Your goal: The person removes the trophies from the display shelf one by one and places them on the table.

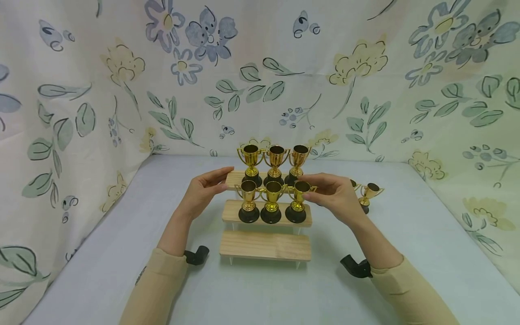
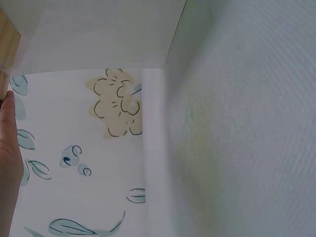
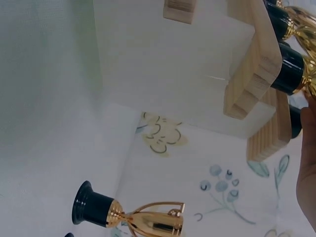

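Observation:
A three-step display stand has wooden boards for shelves. My left hand (image 1: 201,192) holds the left end of its top board (image 1: 233,178), thumb in front and fingers behind. Three gold trophies with black bases, one being the middle trophy (image 1: 275,162), stand upright on that board. Three more stand along the middle board (image 1: 231,216). With thumb and fingers my right hand (image 1: 335,196) pinches the cup of the rightmost trophy (image 1: 298,205) there; its base rests on the board. The lowest board (image 1: 265,245) is bare. The left wrist view shows fingers (image 2: 7,123) touching wood.
Right of the stand, on the pale tabletop (image 1: 280,293), stands another gold trophy (image 1: 369,195); one more is partly hidden behind my right hand. A floral cloth (image 1: 260,108) hangs behind and at both sides. Black wrist devices (image 1: 197,256) sit beside my forearms.

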Tool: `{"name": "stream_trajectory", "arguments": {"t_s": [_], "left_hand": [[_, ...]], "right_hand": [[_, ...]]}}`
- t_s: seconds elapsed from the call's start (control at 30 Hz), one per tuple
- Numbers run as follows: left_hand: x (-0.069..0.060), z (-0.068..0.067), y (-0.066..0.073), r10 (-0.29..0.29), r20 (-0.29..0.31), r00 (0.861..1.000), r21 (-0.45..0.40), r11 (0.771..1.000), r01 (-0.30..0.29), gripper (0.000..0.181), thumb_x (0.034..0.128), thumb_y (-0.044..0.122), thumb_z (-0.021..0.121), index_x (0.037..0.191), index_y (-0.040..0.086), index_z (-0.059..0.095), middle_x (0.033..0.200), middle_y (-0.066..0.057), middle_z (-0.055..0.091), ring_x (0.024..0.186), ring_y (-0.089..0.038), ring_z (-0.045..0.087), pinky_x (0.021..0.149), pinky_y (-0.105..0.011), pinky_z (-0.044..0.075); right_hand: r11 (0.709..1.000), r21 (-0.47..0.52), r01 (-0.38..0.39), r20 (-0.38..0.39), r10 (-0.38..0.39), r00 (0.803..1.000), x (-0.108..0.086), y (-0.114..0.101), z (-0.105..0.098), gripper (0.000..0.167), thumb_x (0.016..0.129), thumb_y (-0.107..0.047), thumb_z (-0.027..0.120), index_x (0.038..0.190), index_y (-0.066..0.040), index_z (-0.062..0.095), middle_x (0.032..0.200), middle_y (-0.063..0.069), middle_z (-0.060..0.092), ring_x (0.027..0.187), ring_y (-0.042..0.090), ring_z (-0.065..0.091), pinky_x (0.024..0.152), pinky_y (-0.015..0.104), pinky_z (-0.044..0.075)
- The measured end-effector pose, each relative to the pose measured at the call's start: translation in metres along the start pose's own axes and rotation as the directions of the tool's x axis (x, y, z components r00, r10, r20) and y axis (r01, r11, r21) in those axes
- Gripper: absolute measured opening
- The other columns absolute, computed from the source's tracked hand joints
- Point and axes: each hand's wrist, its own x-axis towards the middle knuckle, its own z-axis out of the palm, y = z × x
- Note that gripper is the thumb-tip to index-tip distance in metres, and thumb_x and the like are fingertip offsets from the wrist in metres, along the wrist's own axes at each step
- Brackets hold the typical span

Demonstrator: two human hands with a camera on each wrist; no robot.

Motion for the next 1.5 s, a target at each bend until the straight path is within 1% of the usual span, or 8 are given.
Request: {"name": "stream_trajectory", "arguments": {"t_s": [0.17,0.4,0.53,0.63,0.77,1.1,1.3,1.5], "left_hand": [[0.000,0.001,0.000,0.002,0.000,1.000,-0.001,1.000,-0.002,0.057,0.0926,0.010,0.068,0.145,0.003,0.048,0.147,0.005,0.054,0.139,-0.006,0.046,0.115,-0.019,0.040],[0.000,0.001,0.000,-0.001,-0.003,1.000,0.014,1.000,0.001,0.056,0.0927,0.010,0.068,0.145,0.004,0.049,0.148,0.003,0.053,0.139,-0.005,0.046,0.114,-0.018,0.041],[0.000,0.000,0.000,-0.004,-0.003,1.000,0.019,1.000,0.004,0.055,0.0930,0.010,0.067,0.145,0.005,0.049,0.149,0.004,0.053,0.139,-0.005,0.046,0.115,-0.018,0.041],[0.000,0.000,0.000,-0.003,-0.003,1.000,0.016,1.000,0.003,0.055,0.0929,0.010,0.068,0.145,0.005,0.049,0.148,0.005,0.054,0.139,-0.005,0.046,0.115,-0.018,0.041],[-0.001,0.000,0.000,0.001,-0.001,1.000,0.013,1.000,-0.001,0.055,0.0931,0.009,0.067,0.145,0.005,0.048,0.147,0.006,0.054,0.138,-0.005,0.047,0.114,-0.018,0.041],[0.000,0.000,0.000,0.007,0.005,1.000,0.012,1.000,-0.007,0.057,0.0925,0.012,0.069,0.145,0.004,0.049,0.148,0.004,0.054,0.134,-0.003,0.050,0.111,-0.016,0.043],[0.000,0.000,0.000,0.005,0.003,1.000,0.016,1.000,-0.005,0.057,0.0927,0.012,0.068,0.145,0.004,0.048,0.149,0.002,0.052,0.136,-0.003,0.049,0.112,-0.016,0.043],[-0.001,0.000,0.000,0.009,0.004,1.000,0.017,1.000,-0.009,0.057,0.0926,0.012,0.069,0.145,0.004,0.048,0.149,0.003,0.053,0.136,-0.003,0.049,0.112,-0.017,0.043]], "right_hand": [[1.000,-0.002,0.003,-0.005,-0.003,1.000,0.000,0.001,0.000,0.033,0.085,-0.001,0.074,0.116,0.007,0.067,0.110,-0.021,0.072,0.086,0.001,0.071,0.069,0.018,0.059],[1.000,-0.020,-0.002,-0.020,0.001,1.000,-0.001,0.001,-0.002,0.033,0.085,0.001,0.073,0.117,0.007,0.067,0.106,-0.020,0.073,0.075,0.001,0.070,0.059,0.020,0.056],[1.000,-0.026,0.006,-0.035,-0.007,0.999,-0.003,0.002,-0.005,0.035,0.085,-0.002,0.074,0.118,0.007,0.067,0.106,-0.020,0.073,0.079,0.002,0.071,0.064,0.020,0.059],[1.000,-0.012,0.018,-0.045,-0.019,0.999,-0.004,0.004,-0.009,0.036,0.085,-0.002,0.074,0.119,0.008,0.067,0.108,-0.019,0.073,0.087,0.003,0.073,0.072,0.019,0.061],[1.000,0.006,0.028,-0.046,-0.028,0.999,-0.006,0.005,-0.016,0.035,0.085,0.003,0.073,0.119,0.008,0.067,0.111,-0.018,0.073,0.094,0.002,0.072,0.078,0.018,0.061],[0.997,0.070,0.042,-0.061,-0.038,0.997,-0.011,0.007,-0.033,0.035,0.084,0.009,0.071,0.119,0.004,0.069,0.110,-0.014,0.074,0.093,0.003,0.073,0.078,0.018,0.061],[0.993,0.107,0.053,-0.071,-0.045,0.996,-0.013,0.009,-0.040,0.034,0.084,0.012,0.069,0.117,0.004,0.069,0.110,-0.012,0.075,0.096,0.004,0.072,0.077,0.018,0.061],[0.998,0.058,0.025,-0.108,-0.019,0.994,-0.015,0.011,-0.046,0.032,0.085,0.008,0.070,0.116,0.001,0.070,0.109,-0.014,0.075,0.093,0.003,0.072,0.076,0.017,0.060]]}}
